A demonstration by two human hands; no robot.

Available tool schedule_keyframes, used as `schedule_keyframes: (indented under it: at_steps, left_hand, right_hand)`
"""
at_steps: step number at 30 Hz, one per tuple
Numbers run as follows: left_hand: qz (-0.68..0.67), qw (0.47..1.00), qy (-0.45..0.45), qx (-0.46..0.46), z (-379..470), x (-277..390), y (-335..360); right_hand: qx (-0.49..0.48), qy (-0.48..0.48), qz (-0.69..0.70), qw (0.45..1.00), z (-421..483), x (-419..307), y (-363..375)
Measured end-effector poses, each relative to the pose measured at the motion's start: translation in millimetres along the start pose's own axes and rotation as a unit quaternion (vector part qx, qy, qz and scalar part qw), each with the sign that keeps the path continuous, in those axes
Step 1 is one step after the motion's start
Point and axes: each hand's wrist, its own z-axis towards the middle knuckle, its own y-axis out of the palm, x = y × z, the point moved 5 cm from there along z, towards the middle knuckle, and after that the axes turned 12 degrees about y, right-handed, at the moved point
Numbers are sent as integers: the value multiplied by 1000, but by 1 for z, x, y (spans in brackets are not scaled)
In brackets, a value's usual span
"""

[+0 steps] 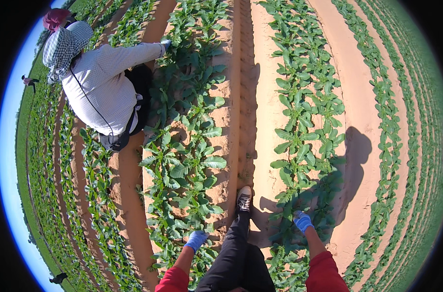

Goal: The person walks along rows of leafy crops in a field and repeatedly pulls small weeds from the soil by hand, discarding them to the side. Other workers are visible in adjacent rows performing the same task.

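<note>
My left hand [197, 240], in a blue glove, is low among the leafy green plants [186, 197] of the bed to my left. Its fingers point away from me, and I cannot tell whether they grip a leaf. On the other side, my right hand [302, 222], gloved the same way, reaches to the plants [298, 146] of the right-hand bed, partly in my own shadow. Leaves lie around its fingertips; whether they hold anything is unclear. Both arms wear red sleeves.
Between the beds runs a sandy furrow [246, 109], where my shoe [244, 199] stands. A person in a checked hat and shirt [97, 84] crouches at the left bed, a gloved hand in its plants. Other people are farther left. More crop rows [385, 109] extend right.
</note>
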Motion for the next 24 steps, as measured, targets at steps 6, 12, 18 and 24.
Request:
schedule_keyframes:
  at_steps: [6,12,18,24]
  left_hand:
    - [-113,993,-36,16,-46,-27,-3]
    - [-184,982,-43,28,-70,-7,-3]
    - [-84,995,41,21,-79,5,-13]
    - [-202,979,2,4,-100,9,-31]
  right_hand:
    - [-117,-13,-58,991,-84,-4,44]
    - [-121,-10,-22,992,-140,12,54]
    - [-82,21,38,996,-160,45,50]
    - [-44,22,35,998,-184,50,37]
